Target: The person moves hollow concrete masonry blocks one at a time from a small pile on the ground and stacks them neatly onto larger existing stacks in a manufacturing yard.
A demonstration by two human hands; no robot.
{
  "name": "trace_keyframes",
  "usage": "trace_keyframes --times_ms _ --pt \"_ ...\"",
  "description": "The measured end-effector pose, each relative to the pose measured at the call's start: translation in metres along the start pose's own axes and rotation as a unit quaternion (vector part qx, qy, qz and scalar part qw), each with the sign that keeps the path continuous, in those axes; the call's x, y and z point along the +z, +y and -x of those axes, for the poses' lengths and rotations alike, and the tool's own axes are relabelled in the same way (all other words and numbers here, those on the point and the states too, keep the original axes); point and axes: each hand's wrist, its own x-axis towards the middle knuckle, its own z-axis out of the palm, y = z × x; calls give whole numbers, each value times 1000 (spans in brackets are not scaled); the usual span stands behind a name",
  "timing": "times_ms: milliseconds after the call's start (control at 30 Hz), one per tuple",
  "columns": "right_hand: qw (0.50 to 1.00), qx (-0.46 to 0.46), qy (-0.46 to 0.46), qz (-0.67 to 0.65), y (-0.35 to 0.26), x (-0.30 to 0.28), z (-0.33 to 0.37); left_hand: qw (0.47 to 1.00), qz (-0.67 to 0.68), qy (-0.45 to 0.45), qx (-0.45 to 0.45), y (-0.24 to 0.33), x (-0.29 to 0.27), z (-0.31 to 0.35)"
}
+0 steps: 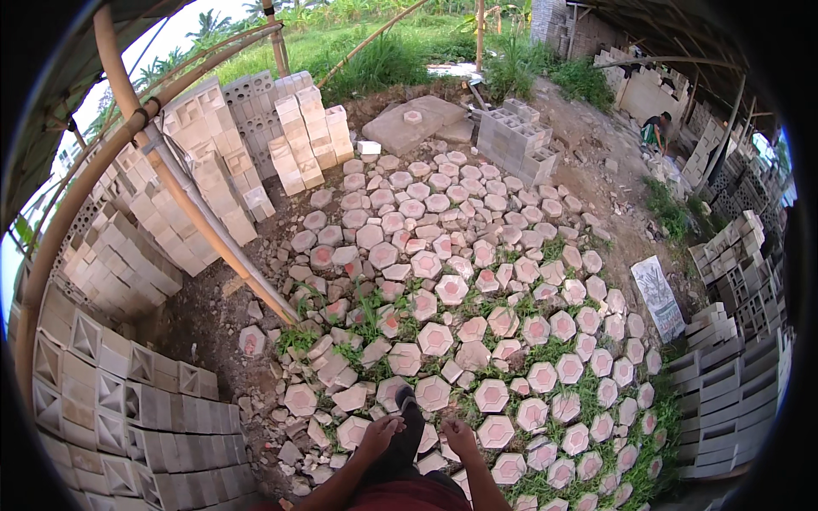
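Note:
My left hand hangs in front of my body, its fingers curled in, with nothing showing in it. A short way to the right, my right hand makes a loose fist, also with nothing showing in it. Neither hand touches anything. One dark shoe shows between them, on the hexagonal paving blocks. These blocks are grey with reddish centres, like the hexagonal paver ahead of my right hand. Grass and broken pieces fill the gaps between them.
Stacked pale concrete blocks line the left, behind a slanting bamboo pole. Grey hollow blocks and a flat slab lie ahead. A printed sack and more blocks stand right. A person crouches far right.

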Motion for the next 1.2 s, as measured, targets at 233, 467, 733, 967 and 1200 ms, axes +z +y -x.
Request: trace_keyframes --times_ms 233,467,733,967,1200 --pt "997 -26 14 -74 -43 -22 -145 994 -13 -91 51 23 4 -180" --pt "992 -123 17 -39 -181 -50 -284 991 -41 -101 81 77 -28 -387" --pt "990 4 57 -131 -242 -72 -390 997 -27 -66 -30 159 -26 -502" --pt "999 -29 -15 -35 -323 -122 -547 998 19 -50 -34 176 0 -619" --pt "995 -103 -11 1 -435 -165 -639 998 38 6 57 256 13 -736"
